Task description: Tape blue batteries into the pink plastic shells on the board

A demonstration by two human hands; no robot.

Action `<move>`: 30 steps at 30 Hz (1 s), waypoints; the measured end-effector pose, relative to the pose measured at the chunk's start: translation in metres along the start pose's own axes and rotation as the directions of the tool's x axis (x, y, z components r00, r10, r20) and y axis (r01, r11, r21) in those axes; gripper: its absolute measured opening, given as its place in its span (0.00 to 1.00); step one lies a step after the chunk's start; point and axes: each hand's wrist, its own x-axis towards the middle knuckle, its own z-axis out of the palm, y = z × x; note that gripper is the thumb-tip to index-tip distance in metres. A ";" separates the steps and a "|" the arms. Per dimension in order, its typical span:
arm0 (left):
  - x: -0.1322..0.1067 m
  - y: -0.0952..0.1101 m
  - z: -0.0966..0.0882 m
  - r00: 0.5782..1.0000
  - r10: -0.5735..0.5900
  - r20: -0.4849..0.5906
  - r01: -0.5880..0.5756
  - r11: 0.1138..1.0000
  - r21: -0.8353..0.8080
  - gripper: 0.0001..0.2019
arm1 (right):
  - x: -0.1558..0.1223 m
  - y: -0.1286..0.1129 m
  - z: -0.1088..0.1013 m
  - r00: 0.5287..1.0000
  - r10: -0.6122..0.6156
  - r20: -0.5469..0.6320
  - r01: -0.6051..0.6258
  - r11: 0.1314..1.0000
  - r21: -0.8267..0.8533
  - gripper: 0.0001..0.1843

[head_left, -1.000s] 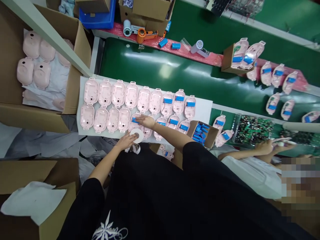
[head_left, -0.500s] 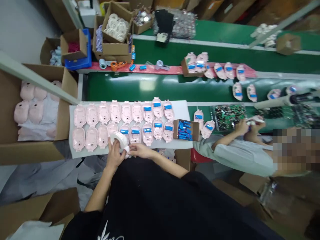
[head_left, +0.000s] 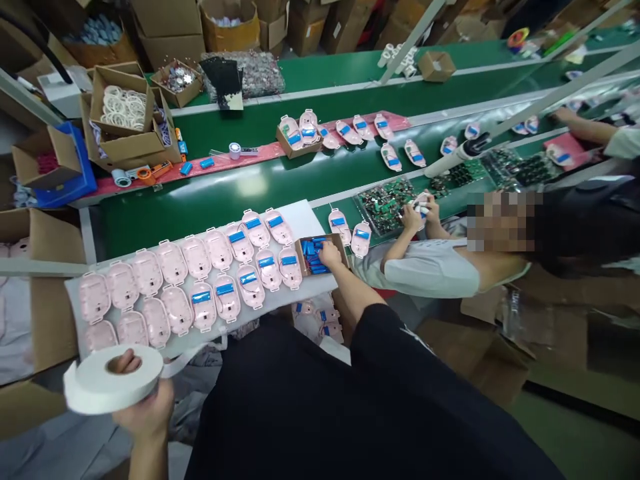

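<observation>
In the head view, the hands have parted since half a second ago, when both were at the white tape roll [head_left: 93, 377]. The left hand [head_left: 147, 407] has carried it to the front left, its grip closed with fingers through the core. The right hand [head_left: 330, 256] now reaches into a cardboard box [head_left: 341, 247] of blue battery packs [head_left: 313, 248], so handling has shifted from tape to packs; whether that grip holds one, I cannot tell. Pink casings [head_left: 197, 257] stand in two rows on a white sheet [head_left: 307, 217], packs in those nearer the box.
</observation>
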 end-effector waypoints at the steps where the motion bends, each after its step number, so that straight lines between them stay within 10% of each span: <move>1: -0.001 0.006 -0.006 1.000 0.018 -0.002 -0.018 1.000 0.006 0.18 | 0.014 0.010 0.002 1.000 0.002 -0.001 -0.002 0.996 -0.095 0.21; 6: -0.004 0.038 -0.002 0.988 0.104 0.113 -0.106 0.994 0.015 0.18 | 0.034 0.037 0.024 0.998 -0.022 -0.054 0.014 0.988 -0.157 0.16; 11: -0.010 0.054 0.014 0.942 0.229 0.247 -0.234 0.972 -0.011 0.22 | 0.018 0.060 0.003 0.980 0.051 -0.190 0.017 0.940 0.342 0.15; 17: -0.007 0.070 0.031 0.867 0.268 0.420 -0.272 0.961 -0.051 0.18 | -0.071 0.022 0.001 0.965 0.022 0.263 -0.262 0.205 0.943 0.18; 21: -0.007 0.078 0.038 0.837 0.276 0.472 -0.282 0.958 -0.060 0.19 | -0.131 -0.032 0.001 0.909 -0.208 0.362 -0.368 0.010 0.930 0.19; 25: -0.011 0.081 0.039 0.794 0.239 0.559 -0.276 0.961 -0.019 0.17 | -0.175 -0.089 -0.009 0.861 -0.379 0.340 -0.329 0.096 0.939 0.29; 30: -0.014 0.083 0.034 0.758 0.202 0.620 -0.278 0.960 0.028 0.20 | -0.220 -0.141 -0.014 0.856 -0.500 0.127 0.068 0.353 0.933 0.27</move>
